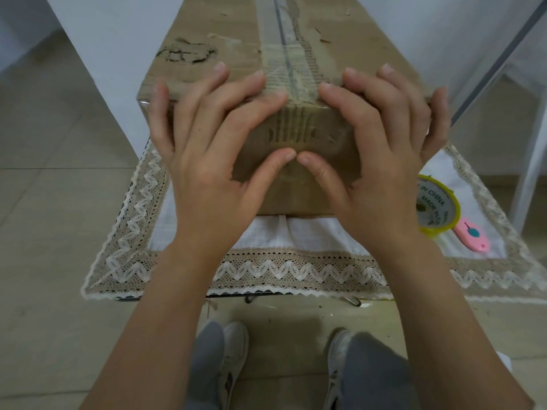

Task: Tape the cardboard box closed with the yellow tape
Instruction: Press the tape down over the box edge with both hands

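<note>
— While both palms lie on the cardboard box (189,34), is either clenched?
— No. The left hand (207,137) and right hand (381,143) are spread flat, fingers over its top edge, thumbs touching on the near face, gripping nothing.
— The yellow tape (438,208)?
— Just right of the right hand, on the counter (296,273), beside a pink cutter (470,236).
</note>
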`<state>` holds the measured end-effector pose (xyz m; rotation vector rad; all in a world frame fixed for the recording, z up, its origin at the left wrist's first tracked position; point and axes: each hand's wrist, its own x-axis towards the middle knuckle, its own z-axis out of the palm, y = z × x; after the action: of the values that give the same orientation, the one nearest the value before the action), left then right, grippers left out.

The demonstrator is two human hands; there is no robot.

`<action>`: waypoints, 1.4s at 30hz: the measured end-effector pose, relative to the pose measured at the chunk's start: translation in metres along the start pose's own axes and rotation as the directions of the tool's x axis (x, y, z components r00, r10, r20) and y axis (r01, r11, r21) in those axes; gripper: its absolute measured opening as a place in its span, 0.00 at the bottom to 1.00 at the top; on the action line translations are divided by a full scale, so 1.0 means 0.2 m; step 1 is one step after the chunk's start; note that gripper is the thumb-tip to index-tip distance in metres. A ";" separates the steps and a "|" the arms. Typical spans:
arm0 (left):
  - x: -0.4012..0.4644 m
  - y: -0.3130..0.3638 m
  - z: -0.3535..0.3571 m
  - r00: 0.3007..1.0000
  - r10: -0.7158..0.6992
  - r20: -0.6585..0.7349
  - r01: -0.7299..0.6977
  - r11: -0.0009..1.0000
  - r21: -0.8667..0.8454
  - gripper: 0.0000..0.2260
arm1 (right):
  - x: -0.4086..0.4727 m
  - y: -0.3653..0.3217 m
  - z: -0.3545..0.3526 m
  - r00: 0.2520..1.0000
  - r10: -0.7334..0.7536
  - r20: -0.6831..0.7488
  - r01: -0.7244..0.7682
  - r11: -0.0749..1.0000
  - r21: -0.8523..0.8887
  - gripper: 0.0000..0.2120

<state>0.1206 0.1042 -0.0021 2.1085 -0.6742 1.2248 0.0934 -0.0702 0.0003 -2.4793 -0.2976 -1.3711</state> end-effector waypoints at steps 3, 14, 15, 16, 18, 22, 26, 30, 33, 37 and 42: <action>-0.01 0.00 0.00 1.000 -0.001 -0.010 0.001 1.000 0.009 0.17 | -0.01 0.01 0.01 1.000 0.000 -0.014 0.000 1.000 0.008 0.23; -0.02 -0.02 0.01 1.000 0.007 -0.015 -0.006 0.999 0.049 0.20 | -0.01 0.02 0.00 1.000 -0.015 0.021 0.015 1.000 0.015 0.27; -0.02 -0.02 0.02 1.000 0.008 -0.013 -0.007 0.998 0.055 0.20 | -0.01 0.02 -0.01 0.999 -0.017 0.028 0.017 1.000 0.012 0.27; -0.02 -0.02 0.02 1.000 0.008 -0.010 -0.008 0.998 0.060 0.21 | -0.01 0.02 -0.01 0.999 -0.017 0.033 0.017 1.000 0.010 0.28; -0.02 -0.02 0.02 1.000 0.010 -0.002 -0.009 0.998 0.068 0.21 | -0.01 0.02 -0.01 0.999 -0.019 0.039 0.018 1.000 0.009 0.28; -0.03 -0.02 0.02 1.000 0.014 0.020 -0.016 0.996 0.093 0.23 | -0.01 0.02 -0.01 0.999 -0.020 0.038 0.019 1.000 0.011 0.29; -0.03 -0.03 0.01 0.999 0.017 0.037 -0.021 0.993 0.119 0.24 | -0.01 0.03 0.00 0.999 -0.028 0.046 0.028 1.000 0.001 0.31; -0.03 -0.03 0.01 0.998 0.020 0.053 -0.027 0.991 0.132 0.25 | -0.01 0.03 -0.01 0.998 -0.026 0.061 0.028 0.999 -0.023 0.35; -0.04 -0.03 0.00 0.997 0.025 0.075 -0.036 0.988 0.148 0.27 | 0.00 0.04 -0.01 0.996 -0.034 0.081 0.038 0.998 -0.049 0.40; -0.05 -0.04 -0.01 0.990 0.047 0.130 -0.072 0.979 0.191 0.33 | -0.01 0.05 -0.01 0.991 -0.054 0.122 0.067 0.993 -0.097 0.47; -0.04 -0.02 -0.01 0.988 0.035 0.151 -0.065 0.978 0.196 0.34 | -0.01 0.02 0.01 0.998 -0.040 0.039 0.041 0.999 -0.026 0.35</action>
<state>0.1181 0.1103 -0.0096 2.3804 -0.6967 1.2170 0.0954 -0.0728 -0.0026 -2.5374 -0.3422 -1.3527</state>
